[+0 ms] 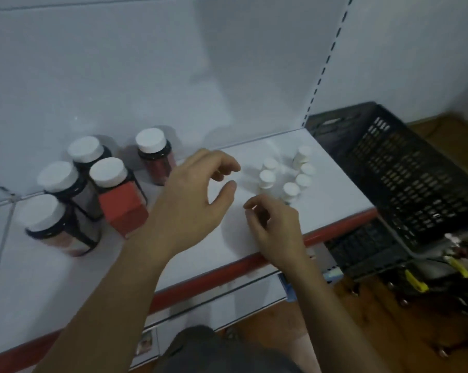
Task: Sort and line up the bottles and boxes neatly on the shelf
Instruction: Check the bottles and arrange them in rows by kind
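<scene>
Several dark bottles with white caps stand on the left of the white shelf (332, 184); one of them (155, 156) stands apart at the back, and one (120, 195) has a red label. Several small white bottles (266, 180) cluster on the right of the shelf. My left hand (192, 200) hovers over the shelf between the two groups, fingers loosely curved, holding nothing. My right hand (278, 230) hangs near the front edge, just in front of the small white bottles, fingers loosely curled and empty.
A black plastic crate (405, 173) sits to the right of the shelf, tilted over another crate below. The shelf's front edge carries a red strip (335, 230). A lower shelf (254, 300) with a few boxes shows beneath. Wooden floor lies at the right.
</scene>
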Demonstrator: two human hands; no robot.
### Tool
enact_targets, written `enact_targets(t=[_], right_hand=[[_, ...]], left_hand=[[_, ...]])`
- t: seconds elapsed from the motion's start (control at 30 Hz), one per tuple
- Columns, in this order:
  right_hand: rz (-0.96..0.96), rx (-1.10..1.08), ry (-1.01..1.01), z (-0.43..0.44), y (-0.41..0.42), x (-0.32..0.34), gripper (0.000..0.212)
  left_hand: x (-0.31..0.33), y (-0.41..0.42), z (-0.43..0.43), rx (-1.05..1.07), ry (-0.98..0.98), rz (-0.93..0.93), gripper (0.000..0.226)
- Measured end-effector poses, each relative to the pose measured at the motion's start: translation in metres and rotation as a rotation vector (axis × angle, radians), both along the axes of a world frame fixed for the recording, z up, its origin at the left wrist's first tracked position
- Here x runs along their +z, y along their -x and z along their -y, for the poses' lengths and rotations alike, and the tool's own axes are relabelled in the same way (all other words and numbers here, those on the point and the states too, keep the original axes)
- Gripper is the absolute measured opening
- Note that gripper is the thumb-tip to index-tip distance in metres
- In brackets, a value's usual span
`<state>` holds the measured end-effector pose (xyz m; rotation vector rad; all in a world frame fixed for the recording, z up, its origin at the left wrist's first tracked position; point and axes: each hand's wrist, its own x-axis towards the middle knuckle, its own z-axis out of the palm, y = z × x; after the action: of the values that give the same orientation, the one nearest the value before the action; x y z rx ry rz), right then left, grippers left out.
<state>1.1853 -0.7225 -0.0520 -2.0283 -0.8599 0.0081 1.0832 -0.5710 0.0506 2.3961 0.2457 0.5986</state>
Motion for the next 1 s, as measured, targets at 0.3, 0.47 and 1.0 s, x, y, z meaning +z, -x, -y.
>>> enact_targets(t=[0.3, 0.47, 1.0], right_hand=[[0.037, -0.175, 0.066, 0.045, -0.045, 0.000, 0.050], [0.064, -0.182, 0.178, 0.043, -0.046, -0.003, 0.034], [0.066, 0.392, -0.239, -0.082, 0.126, 0.077, 0.025]], left_hand=[[-0.085, -0.094, 0.026, -0.055, 0.010, -0.198, 0.029], [-0.095, -0.080, 0.022, -0.017, -0.004, -0.191, 0.020], [0.022, 0.173, -0.037, 0.484, 0.247, 0.509, 0.040]])
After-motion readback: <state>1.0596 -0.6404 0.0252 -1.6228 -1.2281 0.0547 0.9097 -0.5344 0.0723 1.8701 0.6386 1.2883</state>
